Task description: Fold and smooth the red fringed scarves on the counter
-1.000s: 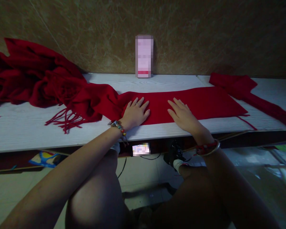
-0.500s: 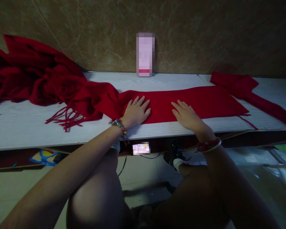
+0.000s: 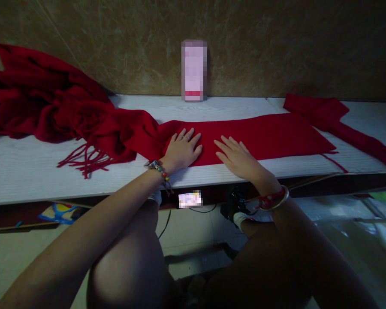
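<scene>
A red scarf (image 3: 270, 134) lies along the white wood-grain tabletop, flat on the right and bunched into loose folds with a tasselled fringe (image 3: 86, 159) on the left. My left hand (image 3: 182, 148) rests palm down where the smooth part meets the folds, fingers spread. A short way to its right, my right hand (image 3: 236, 156) lies flat on the scarf's near half, fingers outstretched. Neither hand grips the cloth. The bunched red fabric (image 3: 51, 98) runs out of view at the left edge.
Behind the tabletop (image 3: 35, 171) rises a brown marbled wall (image 3: 276, 47). A blurred-out pink phone-shaped object (image 3: 194, 71) leans against it. Another piece of red cloth (image 3: 321, 111) lies at the right. Under the table edge are a blurred small item (image 3: 189, 199) and a black shoe (image 3: 238, 201).
My right hand has slid left over the flat scarf, closer to my left hand. The left hand stays in place, and the view has shifted slightly.
</scene>
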Demonstrator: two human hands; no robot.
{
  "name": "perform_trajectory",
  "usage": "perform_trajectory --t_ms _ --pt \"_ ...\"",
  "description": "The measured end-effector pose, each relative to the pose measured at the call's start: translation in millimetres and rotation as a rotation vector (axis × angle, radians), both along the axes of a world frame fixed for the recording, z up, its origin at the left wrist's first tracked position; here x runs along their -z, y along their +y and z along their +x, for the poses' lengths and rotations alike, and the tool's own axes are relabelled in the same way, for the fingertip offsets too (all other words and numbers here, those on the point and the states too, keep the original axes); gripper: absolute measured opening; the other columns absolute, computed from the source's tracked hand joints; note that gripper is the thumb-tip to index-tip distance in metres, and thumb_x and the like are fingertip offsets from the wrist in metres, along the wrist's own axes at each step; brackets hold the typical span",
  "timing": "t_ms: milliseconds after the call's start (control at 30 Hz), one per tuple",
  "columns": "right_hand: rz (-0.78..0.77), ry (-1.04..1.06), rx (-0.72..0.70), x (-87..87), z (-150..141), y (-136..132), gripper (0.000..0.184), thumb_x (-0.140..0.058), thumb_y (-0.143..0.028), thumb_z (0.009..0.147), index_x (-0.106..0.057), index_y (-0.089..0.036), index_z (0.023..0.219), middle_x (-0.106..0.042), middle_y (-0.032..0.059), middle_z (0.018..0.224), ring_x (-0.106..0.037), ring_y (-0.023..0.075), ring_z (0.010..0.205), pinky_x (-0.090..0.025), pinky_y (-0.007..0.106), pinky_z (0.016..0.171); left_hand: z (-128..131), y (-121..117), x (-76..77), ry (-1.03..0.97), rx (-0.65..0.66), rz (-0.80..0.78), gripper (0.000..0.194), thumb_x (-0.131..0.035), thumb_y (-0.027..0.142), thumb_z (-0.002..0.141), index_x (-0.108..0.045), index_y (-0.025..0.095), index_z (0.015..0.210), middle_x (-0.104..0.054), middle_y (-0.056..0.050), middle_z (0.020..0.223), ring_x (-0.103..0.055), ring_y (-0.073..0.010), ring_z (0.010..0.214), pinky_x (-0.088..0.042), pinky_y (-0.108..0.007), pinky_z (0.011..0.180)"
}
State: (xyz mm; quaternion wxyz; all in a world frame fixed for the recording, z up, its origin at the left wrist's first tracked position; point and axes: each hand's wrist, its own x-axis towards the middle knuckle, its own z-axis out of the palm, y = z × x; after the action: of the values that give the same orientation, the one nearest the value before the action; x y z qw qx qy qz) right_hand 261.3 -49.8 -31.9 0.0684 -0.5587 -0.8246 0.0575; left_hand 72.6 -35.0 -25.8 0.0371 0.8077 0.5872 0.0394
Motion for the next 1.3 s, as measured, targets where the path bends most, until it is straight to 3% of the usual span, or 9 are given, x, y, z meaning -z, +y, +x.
perform_trajectory --t_ms 200,367,467,567,767,1100,1300 --pt "0.033 -0.044 0.166 3.2 44 4 0.051 -0.029 -0.037 0.093 -0.040 -0.021 0.140 -0.036 0.0093 0.149 -0.030 0.0314 0.136 -0.024 0.058 0.109 0 0 0.7 0.015 0.011 0.002 0.053 -0.024 0.041 0.095 -0.032 0.020 0.143 -0.025 -0.008 0.153 -0.022 -0.0278 0.140 -0.021 -0.046 0.112" --pt "0.212 -0.031 0.306 5.5 66 1 0.048 -0.032 -0.031 0.090 -0.051 -0.013 0.131 -0.044 0.0150 0.142 -0.035 0.0333 0.133 -0.023 0.060 0.108 1 -3 -2.4 0.008 0.019 0.009 0.052 -0.026 0.039 0.096 -0.034 0.018 0.142 -0.027 -0.010 0.152 -0.022 -0.0288 0.139 -0.022 -0.046 0.112" --pt "0.264 0.036 0.252 3.3 56 -2 0.047 -0.033 -0.030 0.090 -0.051 -0.014 0.131 -0.044 0.0141 0.143 -0.034 0.0314 0.134 -0.022 0.059 0.109 5 -5 -5.9 0.010 0.119 0.049 0.050 -0.029 0.035 0.095 -0.034 0.017 0.142 -0.025 -0.010 0.153 -0.021 -0.0280 0.140 -0.020 -0.044 0.112" --pt "0.205 0.058 0.144 1.0 36 -3 0.048 -0.035 -0.032 0.091 -0.048 -0.017 0.134 -0.041 0.0120 0.146 -0.031 0.0284 0.137 -0.022 0.054 0.111 12 -6 -7.7 0.024 0.229 0.059 0.052 -0.033 0.036 0.095 -0.032 0.018 0.143 -0.021 -0.009 0.154 -0.016 -0.0283 0.141 -0.020 -0.045 0.113" --pt "0.071 0.015 0.058 6.9 28 0 0.050 -0.034 -0.038 0.091 -0.044 -0.022 0.137 -0.039 0.0092 0.147 -0.032 0.0293 0.136 -0.024 0.055 0.109 23 -4 -6.1 0.024 0.159 -0.078 0.056 -0.025 0.043 0.096 -0.026 0.017 0.146 -0.021 -0.009 0.154 -0.015 -0.0317 0.141 -0.019 -0.051 0.112" --pt "0.243 -0.054 0.310 9.5 126 5 0.048 -0.031 -0.031 0.089 -0.052 -0.016 0.129 -0.047 0.0138 0.140 -0.038 0.0317 0.132 -0.027 0.061 0.106 21 -4 -9.7 0.082 0.169 -0.135 0.054 -0.024 0.041 0.096 -0.024 0.020 0.146 -0.016 -0.007 0.155 -0.011 -0.0313 0.142 -0.017 -0.052 0.112" --pt "0.176 0.033 0.566 -4.2 160 5 0.050 -0.027 -0.030 0.090 -0.052 -0.009 0.128 -0.047 0.0201 0.138 -0.039 0.0318 0.132 -0.028 0.054 0.108 21 -4 -7.7 0.060 0.159 -0.116 0.054 -0.025 0.042 0.096 -0.027 0.022 0.145 -0.019 -0.008 0.154 -0.014 -0.0317 0.141 -0.019 -0.054 0.111"
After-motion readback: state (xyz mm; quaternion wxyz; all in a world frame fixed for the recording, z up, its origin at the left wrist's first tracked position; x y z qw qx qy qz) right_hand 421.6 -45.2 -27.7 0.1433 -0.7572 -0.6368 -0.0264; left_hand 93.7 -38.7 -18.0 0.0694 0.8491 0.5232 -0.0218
